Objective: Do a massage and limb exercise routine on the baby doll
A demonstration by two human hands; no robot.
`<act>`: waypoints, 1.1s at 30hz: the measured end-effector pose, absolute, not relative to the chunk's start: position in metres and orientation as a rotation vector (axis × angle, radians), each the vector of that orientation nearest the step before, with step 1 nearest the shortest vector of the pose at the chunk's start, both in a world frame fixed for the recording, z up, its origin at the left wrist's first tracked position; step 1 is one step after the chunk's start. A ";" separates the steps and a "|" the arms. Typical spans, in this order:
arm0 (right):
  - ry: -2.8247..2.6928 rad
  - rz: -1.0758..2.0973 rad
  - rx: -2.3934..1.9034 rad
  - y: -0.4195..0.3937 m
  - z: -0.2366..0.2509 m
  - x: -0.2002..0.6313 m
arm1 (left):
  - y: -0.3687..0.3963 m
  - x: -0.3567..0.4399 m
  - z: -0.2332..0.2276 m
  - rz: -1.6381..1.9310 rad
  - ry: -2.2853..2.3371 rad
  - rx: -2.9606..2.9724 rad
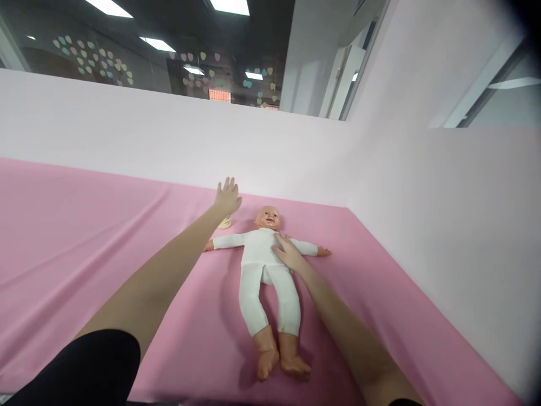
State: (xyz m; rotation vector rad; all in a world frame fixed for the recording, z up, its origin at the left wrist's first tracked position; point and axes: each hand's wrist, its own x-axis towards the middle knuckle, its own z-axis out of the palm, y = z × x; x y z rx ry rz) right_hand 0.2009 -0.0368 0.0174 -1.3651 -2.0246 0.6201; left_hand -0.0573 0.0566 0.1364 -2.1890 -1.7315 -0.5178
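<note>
A glossy plastic baby doll in white cloth is lying face-up on smooth pink sheeting. The bare right hand is resting on its torso, thumb spread. A small cream container is showing only partly beneath the bare left hand, whose fingers are standing apart, palm unseen.

Pink-covered table, creases twd left edge. Far edge runs along white back wall, right edge along white side wall; walls meet nr far R corner. Back window above far edge: dark bkgd, bright rect. light panels, pastel heart shapes, small orange patch, lt-grey panel at R end. 2nd window in side wall.
</note>
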 end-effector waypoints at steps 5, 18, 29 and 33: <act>-2.545 0.525 -1.042 -0.086 0.042 0.160 | 0.025 0.007 0.099 -0.748 -1.336 -2.695; -2.608 0.390 -0.901 -0.139 0.035 0.178 | -0.026 0.047 0.015 -0.654 -1.432 -2.901; -2.376 0.429 -1.346 -0.119 0.002 0.205 | -0.067 0.026 0.003 -0.643 -1.625 -2.814; -2.271 0.339 -1.549 -0.094 0.006 0.186 | -0.076 0.023 0.005 -0.608 -1.588 -2.862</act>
